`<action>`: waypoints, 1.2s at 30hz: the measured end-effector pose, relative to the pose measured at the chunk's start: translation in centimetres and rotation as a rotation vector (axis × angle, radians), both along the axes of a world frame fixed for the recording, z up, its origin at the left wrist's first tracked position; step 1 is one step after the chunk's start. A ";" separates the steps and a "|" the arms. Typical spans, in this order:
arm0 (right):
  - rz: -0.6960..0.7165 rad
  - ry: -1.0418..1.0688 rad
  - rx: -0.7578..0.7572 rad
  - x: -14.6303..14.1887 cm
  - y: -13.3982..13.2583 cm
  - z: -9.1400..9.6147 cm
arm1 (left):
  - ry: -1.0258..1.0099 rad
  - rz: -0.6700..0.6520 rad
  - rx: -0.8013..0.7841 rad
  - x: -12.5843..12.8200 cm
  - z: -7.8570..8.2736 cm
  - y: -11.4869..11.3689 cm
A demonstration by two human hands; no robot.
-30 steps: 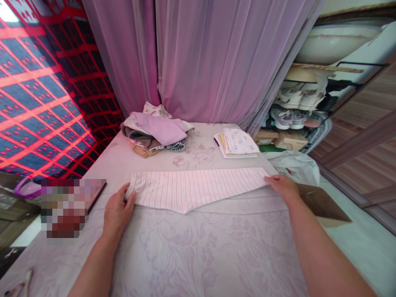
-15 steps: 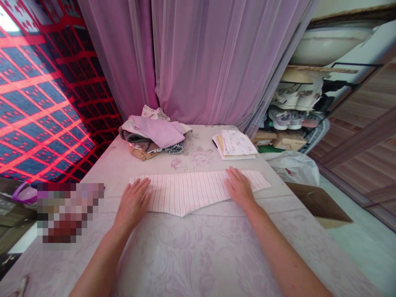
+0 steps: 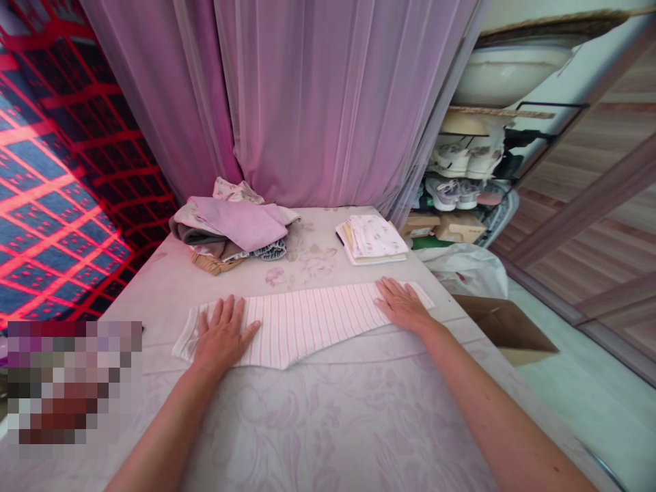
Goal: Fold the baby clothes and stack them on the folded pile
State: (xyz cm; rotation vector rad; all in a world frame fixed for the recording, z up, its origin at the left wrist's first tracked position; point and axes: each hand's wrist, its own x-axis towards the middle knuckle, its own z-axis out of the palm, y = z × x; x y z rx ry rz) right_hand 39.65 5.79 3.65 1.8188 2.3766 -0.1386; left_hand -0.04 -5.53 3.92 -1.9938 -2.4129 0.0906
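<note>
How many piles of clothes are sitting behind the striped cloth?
2: a mixed pile of clothes toward the far left of the floral bedspread, and a folded printed stack toward the far right.

Beyond our left grip (image 3: pixel 223 335) and right grip (image 3: pixel 402 306) we see a sheer mauve curtain (image 3: pixel 328 102) hanging in long folds, with a red-and-navy lattice-patterned panel (image 3: pixel 56 225) further to the left, glowing bright red in the light. Past the right grip we make out a wire rack of sneakers (image 3: pixel 461 160) beneath a white basin (image 3: pixel 507 75), then brown wood panelling (image 3: pixel 579 219) above a pale floor (image 3: pixel 594 389).
</note>
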 end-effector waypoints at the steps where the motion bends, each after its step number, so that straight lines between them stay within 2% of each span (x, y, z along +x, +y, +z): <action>1: -0.013 -0.008 0.014 0.6 0.2 -0.2 | -0.003 0.006 -0.016 0.0 0.1 0.1; 6: 0.009 0.022 0.130 1.0 0.3 -1.6 | -0.024 0.024 -0.031 0.4 0.1 0.2; 9: 0.028 0.075 0.272 1.1 0.0 -2.6 | -0.065 0.006 -0.008 0.0 0.1 0.1; 14: 0.097 0.192 0.583 1.7 -0.3 -3.6 | -0.132 -0.121 0.088 -3.1 1.7 -0.2; 16: 0.108 0.212 0.642 1.8 -0.3 -3.7 | -0.121 -0.074 0.145 -5.2 2.6 -0.3; 20: 0.138 0.217 0.671 1.8 -0.2 -3.6 | -0.178 0.144 0.075 -8.8 3.5 0.1; 22: 0.154 0.213 0.680 1.9 -0.1 -3.7 | -0.236 0.169 0.030 -9.7 3.7 0.3; 26: 0.179 0.209 0.705 2.1 0.1 -3.9 | -0.279 0.103 0.070 -9.2 3.9 -0.2; 32: 0.179 0.232 0.694 2.3 0.2 -4.0 | -0.489 -0.045 0.024 -6.8 4.2 -3.3; 36: 0.179 0.239 0.687 2.2 0.2 -3.9 | -0.483 -0.034 0.048 -7.0 4.2 -3.5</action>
